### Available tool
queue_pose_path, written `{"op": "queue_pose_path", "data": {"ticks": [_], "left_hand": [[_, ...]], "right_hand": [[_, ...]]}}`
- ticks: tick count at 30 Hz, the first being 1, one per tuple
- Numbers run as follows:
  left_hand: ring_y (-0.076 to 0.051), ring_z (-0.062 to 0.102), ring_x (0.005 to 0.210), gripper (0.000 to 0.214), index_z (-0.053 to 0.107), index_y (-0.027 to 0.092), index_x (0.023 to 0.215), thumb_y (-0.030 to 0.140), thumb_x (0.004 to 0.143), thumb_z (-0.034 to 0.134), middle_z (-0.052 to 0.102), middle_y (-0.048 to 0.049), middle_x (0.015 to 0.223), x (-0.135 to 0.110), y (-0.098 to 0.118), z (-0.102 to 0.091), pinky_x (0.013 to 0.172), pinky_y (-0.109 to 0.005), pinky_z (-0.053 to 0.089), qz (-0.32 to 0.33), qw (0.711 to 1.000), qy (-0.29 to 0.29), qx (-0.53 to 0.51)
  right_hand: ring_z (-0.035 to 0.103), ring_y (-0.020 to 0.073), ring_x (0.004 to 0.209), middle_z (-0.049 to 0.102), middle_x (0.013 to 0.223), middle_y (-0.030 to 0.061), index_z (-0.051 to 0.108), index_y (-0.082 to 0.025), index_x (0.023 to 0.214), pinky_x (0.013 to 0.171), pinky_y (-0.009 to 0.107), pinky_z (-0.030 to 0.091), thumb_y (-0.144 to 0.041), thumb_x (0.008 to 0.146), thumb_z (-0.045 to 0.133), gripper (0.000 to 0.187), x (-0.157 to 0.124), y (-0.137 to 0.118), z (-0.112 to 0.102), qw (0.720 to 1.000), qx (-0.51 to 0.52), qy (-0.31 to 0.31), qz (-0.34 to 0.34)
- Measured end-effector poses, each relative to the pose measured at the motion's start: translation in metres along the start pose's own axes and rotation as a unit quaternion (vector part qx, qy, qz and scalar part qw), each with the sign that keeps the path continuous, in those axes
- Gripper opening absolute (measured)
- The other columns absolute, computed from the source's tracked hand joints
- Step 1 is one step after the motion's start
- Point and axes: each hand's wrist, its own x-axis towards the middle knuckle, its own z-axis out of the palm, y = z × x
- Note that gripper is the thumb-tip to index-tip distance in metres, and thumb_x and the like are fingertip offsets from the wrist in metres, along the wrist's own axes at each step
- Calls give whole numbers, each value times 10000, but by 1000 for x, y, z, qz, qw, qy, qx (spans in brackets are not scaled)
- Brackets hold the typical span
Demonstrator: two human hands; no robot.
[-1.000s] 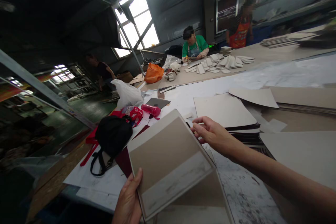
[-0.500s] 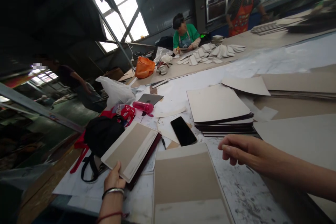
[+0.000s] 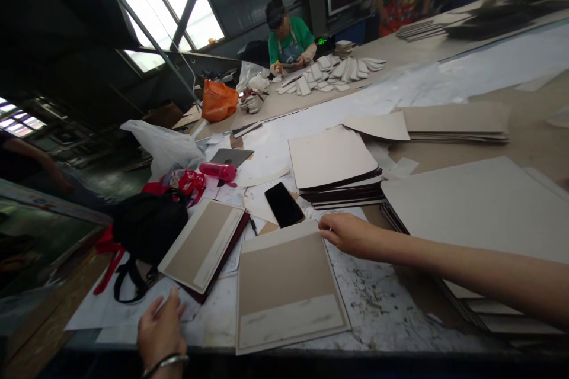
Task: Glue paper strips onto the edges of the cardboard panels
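A flat board [image 3: 282,269] with a beige panel and pale borders lies in front of me at the table's near edge. My right hand [image 3: 344,234] is closed at its upper right corner, with thumb and fingers pinching the edge. Left of it, a similar smaller board [image 3: 202,243] rests on dark maroon-edged pieces beside a black bag [image 3: 149,228]. Just below that pile is my left hand [image 3: 162,328], its fingers apart and nothing in them. A black phone [image 3: 284,204] lies just beyond the front board.
A stack of pale boards [image 3: 331,157] stands beyond my right hand, and larger sheets [image 3: 480,207] are piled at the right. A pink bottle [image 3: 217,171] lies near a white plastic bag [image 3: 164,145]. Across the table, a person in green [image 3: 291,41] handles small pieces.
My left hand has let go of the smaller board, which now lies on the left pile, and has drawn back. My right hand has moved left to the front board's corner. The view has shifted.
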Motion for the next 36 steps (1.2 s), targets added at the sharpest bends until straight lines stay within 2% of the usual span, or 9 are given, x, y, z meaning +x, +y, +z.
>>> {"op": "queue_pose_path", "data": {"ticks": [2,5,8,11,17,22,27,31,36], "left_hand": [[-94,561,602,360,515,176,983,265,675,678,563,18,753,-31,-12,-14,567,-225,450,-41,999,-11,29],[-141,608,657,319,534,186,947,305,675,652,600,-10,804,-73,-32,-28,670,-291,490,-71,995,-51,56],[-207,628,815,329,568,176,952,331,670,642,635,-67,911,-97,-45,-32,822,-347,472,-79,990,-90,72],[-250,595,976,331,582,171,981,320,688,619,637,-104,1024,-104,-48,-28,896,-353,440,-81,988,-110,72],[-254,454,1182,317,615,197,982,272,676,655,588,-102,1167,-106,-44,-24,1020,-349,312,-82,983,-150,62],[-242,486,1152,361,632,234,985,243,633,710,628,-59,1116,-104,-33,-23,976,-336,369,-112,976,-188,14],[-229,575,1031,330,654,163,904,205,591,747,680,-80,981,-111,-15,-15,968,-337,378,-177,951,-242,-75],[-222,644,837,293,652,168,753,209,503,798,704,-67,837,-119,-14,-13,880,-395,455,-236,915,-274,-177],[-189,642,822,311,666,219,742,212,467,811,709,-30,835,-125,-14,-3,843,-339,474,-269,880,-284,-269]], "right_hand": [[550,247,943,609,1002,148,588,-122,941,786,309,402,-204,839,452,189,13,-2,8,1000,-23,16,13],[515,281,999,565,1070,195,573,-92,996,819,345,389,-171,832,455,217,27,-3,21,998,-31,31,36],[500,303,1009,546,1067,216,587,-81,952,831,356,379,-206,815,497,207,35,-1,29,998,-25,41,51],[501,303,991,545,1036,209,585,-85,897,818,348,375,-215,785,527,181,41,3,32,996,1,55,68],[533,163,720,581,788,59,516,-137,823,600,228,383,-159,769,471,73,34,-2,20,986,136,52,79],[456,97,566,478,639,-23,468,-161,791,523,192,346,-199,794,457,40,16,-25,-7,970,235,59,16],[386,79,525,419,587,-49,467,-160,772,483,186,303,-170,771,501,35,14,-40,-32,947,312,63,-42],[385,70,502,447,603,-44,476,-155,795,457,182,294,-215,785,532,82,14,-46,-47,899,437,19,-16],[480,77,584,532,713,-9,500,-165,883,544,184,392,-502,858,433,345,11,-47,-52,749,649,-113,-68]]}}
